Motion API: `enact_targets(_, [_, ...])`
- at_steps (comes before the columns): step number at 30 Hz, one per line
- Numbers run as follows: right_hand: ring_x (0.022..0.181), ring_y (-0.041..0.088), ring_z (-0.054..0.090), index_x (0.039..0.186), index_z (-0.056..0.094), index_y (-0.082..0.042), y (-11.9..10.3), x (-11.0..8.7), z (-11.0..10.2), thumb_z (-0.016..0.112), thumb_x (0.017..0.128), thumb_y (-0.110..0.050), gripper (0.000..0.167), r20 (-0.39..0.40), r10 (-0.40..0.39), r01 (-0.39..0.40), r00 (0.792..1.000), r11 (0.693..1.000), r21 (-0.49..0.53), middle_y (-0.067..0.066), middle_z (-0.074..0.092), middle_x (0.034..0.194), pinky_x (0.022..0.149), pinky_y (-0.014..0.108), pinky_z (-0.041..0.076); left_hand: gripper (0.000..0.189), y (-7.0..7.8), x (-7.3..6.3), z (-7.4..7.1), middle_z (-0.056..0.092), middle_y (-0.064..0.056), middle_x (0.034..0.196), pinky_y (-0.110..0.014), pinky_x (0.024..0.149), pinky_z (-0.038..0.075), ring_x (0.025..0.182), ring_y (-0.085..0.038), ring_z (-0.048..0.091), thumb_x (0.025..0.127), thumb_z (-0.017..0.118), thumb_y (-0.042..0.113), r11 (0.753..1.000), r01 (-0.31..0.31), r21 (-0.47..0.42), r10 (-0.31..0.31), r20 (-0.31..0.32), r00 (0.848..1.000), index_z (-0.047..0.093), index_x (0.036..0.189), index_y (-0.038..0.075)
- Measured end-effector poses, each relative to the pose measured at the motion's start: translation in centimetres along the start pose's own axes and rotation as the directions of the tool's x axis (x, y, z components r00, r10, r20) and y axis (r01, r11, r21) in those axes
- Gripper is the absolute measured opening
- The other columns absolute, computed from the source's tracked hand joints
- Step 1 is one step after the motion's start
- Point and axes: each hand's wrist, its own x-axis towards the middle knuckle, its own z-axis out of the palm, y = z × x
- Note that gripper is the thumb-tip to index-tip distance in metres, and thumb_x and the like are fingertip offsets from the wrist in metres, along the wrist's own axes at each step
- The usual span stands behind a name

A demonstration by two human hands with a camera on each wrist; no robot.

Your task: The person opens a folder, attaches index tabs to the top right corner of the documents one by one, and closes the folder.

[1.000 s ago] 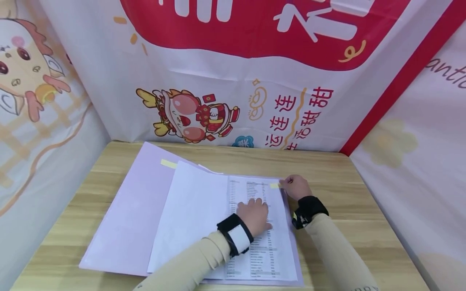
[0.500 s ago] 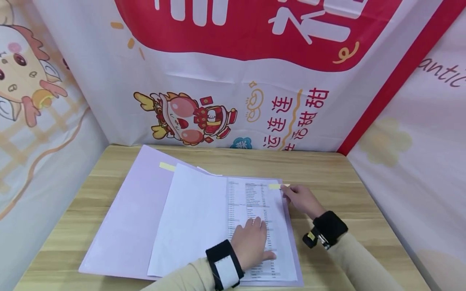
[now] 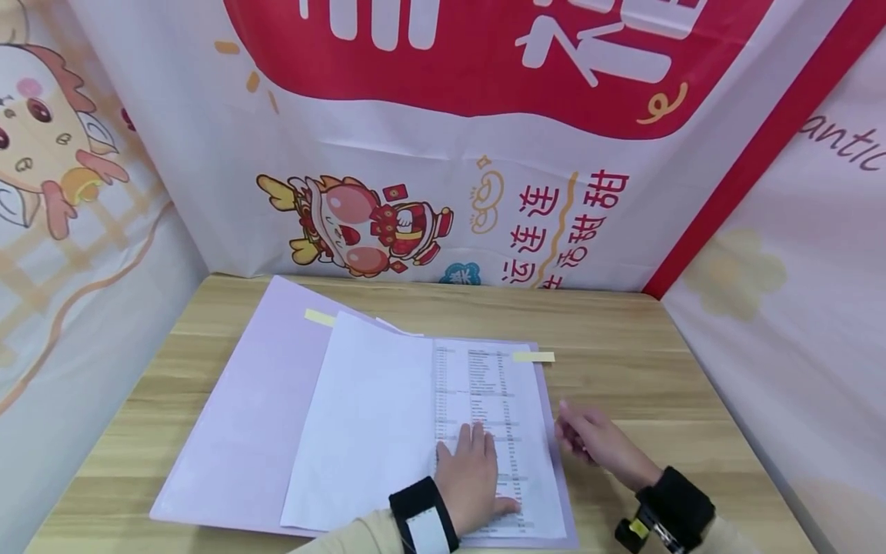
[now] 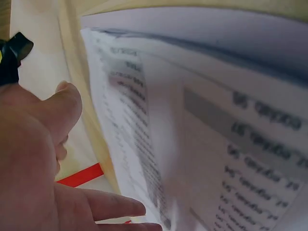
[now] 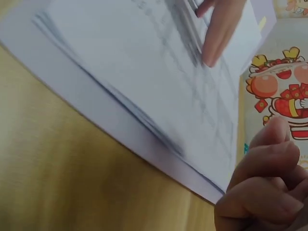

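An opened lilac folder (image 3: 242, 431) lies on the wooden table in the head view, with paper sheets (image 3: 367, 415) in it. The right-hand page is printed with a table of rows. My left hand (image 3: 469, 478) rests on that page, fingers straight and thumb spread. A pale yellow sticky tab (image 3: 534, 357) is on the page's upper right, jutting past the folder's edge. My right hand (image 3: 601, 440) is just right of the folder, below the tab. Its fingers (image 5: 260, 197) are loosely curled, and nothing shows between them in the right wrist view.
Another yellow tab (image 3: 320, 318) sticks to the folder's left cover near the top. The wooden table (image 3: 623, 331) is bounded by printed cloth hangings (image 3: 388, 138) behind and on both sides.
My right hand has let go of the yellow tab and moved down and right, leaving the tab sticking out. My left hand has slid down the page.
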Motion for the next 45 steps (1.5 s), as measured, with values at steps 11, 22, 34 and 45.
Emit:
enact_targets(11, [0.052,0.012,0.046,0.081,0.061,0.003,3.8,-3.0,1.8,0.031,0.106,-0.048,0.064,0.112,0.081,-0.067,0.990,0.990,-0.126,-0.001,0.057,0.060,0.046,0.022,0.035,0.114,0.0,0.4,1.4,0.042,-0.017,0.153,-0.060,0.099,0.045,0.142,-0.031,0.040,0.064,0.064,0.084,0.998,0.014,0.059,-0.016,0.023,1.000,0.047,0.145,0.006])
enact_targets(22, [0.054,0.015,0.053,0.076,0.060,-0.008,5.3,-3.3,2.9,0.038,0.103,-0.051,0.056,0.012,0.104,-0.099,0.995,0.969,-0.225,0.000,0.057,0.058,0.050,0.024,0.036,0.124,0.3,0.2,2.3,0.042,-0.018,0.153,-0.058,0.098,0.046,0.141,-0.032,0.040,0.056,0.061,0.091,0.978,-0.002,0.210,0.008,-0.030,1.000,0.045,0.146,0.007])
enact_targets(34, [0.054,0.015,0.053,0.074,0.059,-0.009,5.1,-3.4,3.3,0.040,0.103,-0.048,0.053,-0.018,0.065,-0.067,0.998,0.962,-0.266,-0.001,0.055,0.057,0.051,0.024,0.035,0.109,-0.2,0.1,2.3,0.041,-0.018,0.153,-0.058,0.101,0.044,0.142,-0.032,0.039,0.070,0.064,0.080,0.988,-0.028,0.151,0.031,-0.021,0.999,0.044,0.146,0.005])
enact_targets(45, [0.058,0.016,0.051,0.083,0.063,-0.009,3.3,-1.8,3.6,0.046,0.100,-0.052,0.050,-0.053,0.078,-0.087,0.996,0.973,-0.215,0.000,0.053,0.064,0.050,0.023,0.037,0.094,-0.5,0.0,1.6,0.036,-0.017,0.157,-0.057,0.106,0.042,0.145,-0.031,0.036,0.081,0.062,0.070,0.995,-0.052,0.086,0.049,0.042,0.998,0.042,0.147,0.006])
